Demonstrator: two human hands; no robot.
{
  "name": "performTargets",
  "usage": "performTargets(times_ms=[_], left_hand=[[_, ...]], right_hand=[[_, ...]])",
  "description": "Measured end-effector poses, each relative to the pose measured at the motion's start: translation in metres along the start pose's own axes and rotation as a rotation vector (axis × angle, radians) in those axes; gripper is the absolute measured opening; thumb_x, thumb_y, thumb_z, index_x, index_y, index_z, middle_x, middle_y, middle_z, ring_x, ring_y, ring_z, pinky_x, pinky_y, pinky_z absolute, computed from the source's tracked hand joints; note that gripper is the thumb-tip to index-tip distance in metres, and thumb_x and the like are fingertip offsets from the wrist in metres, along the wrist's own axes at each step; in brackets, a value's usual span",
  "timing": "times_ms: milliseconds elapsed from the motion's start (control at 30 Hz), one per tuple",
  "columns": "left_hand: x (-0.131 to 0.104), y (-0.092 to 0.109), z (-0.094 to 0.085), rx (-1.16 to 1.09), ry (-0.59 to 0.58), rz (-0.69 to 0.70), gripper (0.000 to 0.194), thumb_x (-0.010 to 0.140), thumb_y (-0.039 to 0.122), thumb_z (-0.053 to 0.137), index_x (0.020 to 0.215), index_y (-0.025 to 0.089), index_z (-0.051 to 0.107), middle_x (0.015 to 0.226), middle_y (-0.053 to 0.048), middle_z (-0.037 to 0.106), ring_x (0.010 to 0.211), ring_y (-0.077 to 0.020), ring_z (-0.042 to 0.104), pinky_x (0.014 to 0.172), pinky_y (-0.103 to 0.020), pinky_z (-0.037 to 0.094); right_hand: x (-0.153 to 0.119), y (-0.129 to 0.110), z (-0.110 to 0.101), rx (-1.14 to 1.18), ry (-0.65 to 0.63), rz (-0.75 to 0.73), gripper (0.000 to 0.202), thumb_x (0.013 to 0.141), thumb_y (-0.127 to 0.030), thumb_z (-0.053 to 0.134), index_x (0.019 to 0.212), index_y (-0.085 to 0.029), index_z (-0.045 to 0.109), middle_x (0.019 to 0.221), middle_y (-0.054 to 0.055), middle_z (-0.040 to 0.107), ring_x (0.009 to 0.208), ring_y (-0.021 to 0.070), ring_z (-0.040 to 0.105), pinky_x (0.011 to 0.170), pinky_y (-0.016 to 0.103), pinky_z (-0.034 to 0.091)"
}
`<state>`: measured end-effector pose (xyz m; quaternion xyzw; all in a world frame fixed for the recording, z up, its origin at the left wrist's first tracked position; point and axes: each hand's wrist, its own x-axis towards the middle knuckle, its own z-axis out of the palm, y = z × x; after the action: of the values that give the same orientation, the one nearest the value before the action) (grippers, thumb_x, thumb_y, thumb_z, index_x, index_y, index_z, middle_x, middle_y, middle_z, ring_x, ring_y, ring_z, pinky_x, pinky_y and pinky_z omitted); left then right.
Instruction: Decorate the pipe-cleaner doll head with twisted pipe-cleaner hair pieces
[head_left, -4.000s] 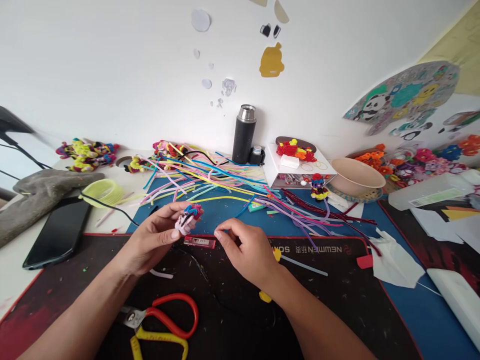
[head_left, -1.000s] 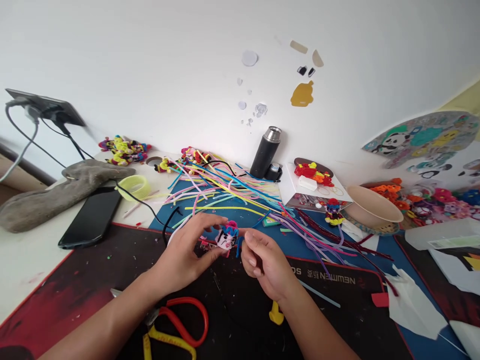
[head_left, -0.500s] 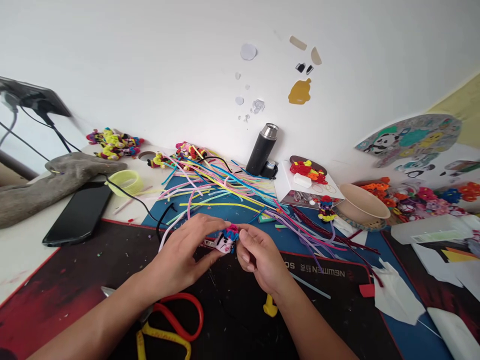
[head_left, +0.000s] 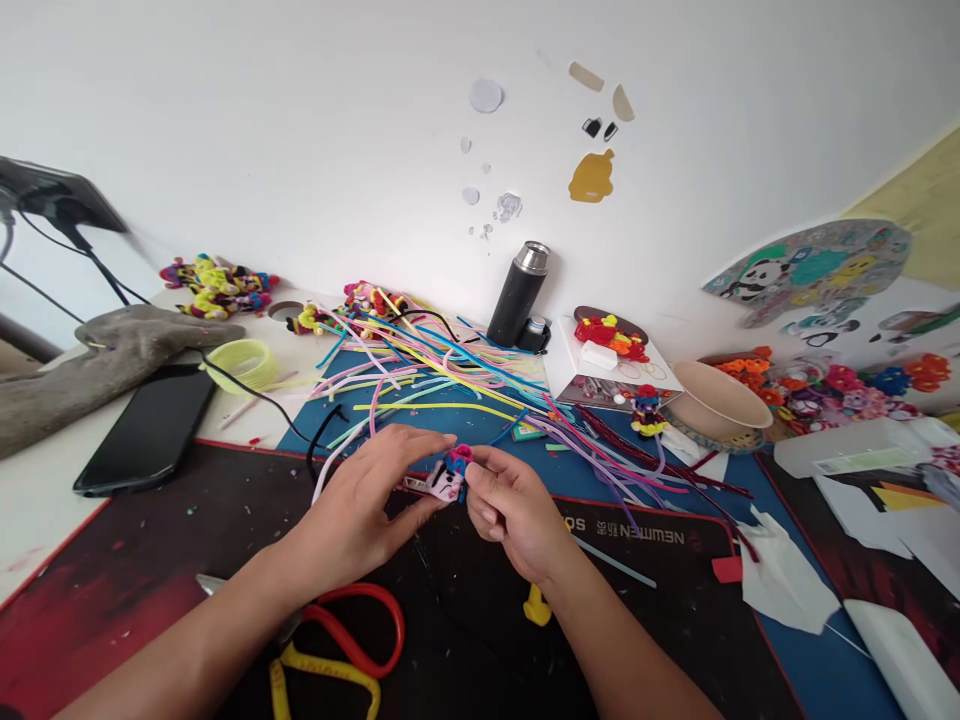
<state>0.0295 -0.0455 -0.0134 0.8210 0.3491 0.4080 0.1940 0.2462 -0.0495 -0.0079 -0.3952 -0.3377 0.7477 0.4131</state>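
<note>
Between my two hands is a small pipe-cleaner doll [head_left: 448, 478] with a pale pink face, drawn features and a blue and magenta top. My left hand [head_left: 375, 485] is closed on its left side, fingers over the top and thumb below. On the other side, my right hand [head_left: 514, 508] pinches the blue and magenta part between thumb and curled fingers. Below my left forearm lie scissors [head_left: 394, 625] with red and yellow handles. A small yellow piece [head_left: 537, 606] sits under my right wrist.
Loose pipe cleaners [head_left: 450, 370] spread across the blue mat behind my hands. A black thermos [head_left: 517, 295], a white box [head_left: 611, 370] and a beige bowl [head_left: 716, 405] stand farther back. To the left are a phone [head_left: 146, 430], yellow tape [head_left: 241, 366] and driftwood [head_left: 142, 350].
My right hand has shifted slightly left, closer over the doll's blue and magenta part. The whole view has moved a little; both hands keep their hold.
</note>
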Motion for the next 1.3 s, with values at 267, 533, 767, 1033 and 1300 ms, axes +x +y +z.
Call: performTargets(times_ms=[267,533,767,1033,1300], left_hand=[[0.0018,0.0031,-0.0013,-0.022,0.003,-0.114,0.044,0.099,0.022,0.074,0.139,0.028,0.057,0.135,-0.008,0.072,0.126,-0.0268,0.069,0.107,-0.041,0.055],[0.0041,0.0072,-0.0031,-0.088,0.006,-0.098,0.026,0.102,0.019,0.072,0.124,0.028,0.063,0.134,-0.007,0.069,0.127,-0.0232,0.066,0.108,-0.038,0.051],[0.0046,0.0075,-0.0036,-0.105,-0.009,-0.089,0.028,0.101,0.019,0.072,0.126,0.027,0.063,0.133,-0.008,0.07,0.126,-0.0239,0.066,0.108,-0.038,0.052],[0.0058,0.0074,-0.0043,-0.113,-0.01,-0.091,0.026,0.101,0.018,0.073,0.123,0.027,0.064,0.13,-0.008,0.071,0.123,-0.0236,0.068,0.106,-0.037,0.053],[0.0053,0.0055,-0.0038,-0.112,-0.015,-0.082,0.027,0.101,0.017,0.071,0.125,0.028,0.064,0.131,-0.007,0.071,0.126,-0.023,0.068,0.107,-0.037,0.053]], right_hand=[[-0.0016,-0.004,-0.0001,0.083,-0.032,0.03,0.049,0.08,-0.049,0.095,0.11,-0.018,0.073,0.049,-0.012,0.045,0.04,0.0036,0.026,0.043,0.021,0.013],[-0.0009,-0.0023,-0.0015,0.107,-0.065,0.013,0.042,0.084,-0.047,0.094,0.108,-0.019,0.075,0.05,-0.012,0.043,0.039,0.0035,0.025,0.042,0.02,0.014],[-0.0008,0.0003,-0.003,0.112,-0.068,0.017,0.04,0.086,-0.046,0.092,0.108,-0.019,0.074,0.05,-0.012,0.043,0.04,0.0037,0.026,0.042,0.019,0.015],[-0.0022,-0.0015,-0.0004,0.087,-0.06,0.023,0.043,0.085,-0.047,0.092,0.11,-0.018,0.074,0.051,-0.012,0.044,0.04,0.0037,0.026,0.043,0.02,0.015],[-0.0027,-0.002,0.0012,0.06,-0.044,0.018,0.046,0.084,-0.05,0.092,0.11,-0.017,0.073,0.051,-0.012,0.044,0.041,0.0039,0.027,0.043,0.02,0.015]])
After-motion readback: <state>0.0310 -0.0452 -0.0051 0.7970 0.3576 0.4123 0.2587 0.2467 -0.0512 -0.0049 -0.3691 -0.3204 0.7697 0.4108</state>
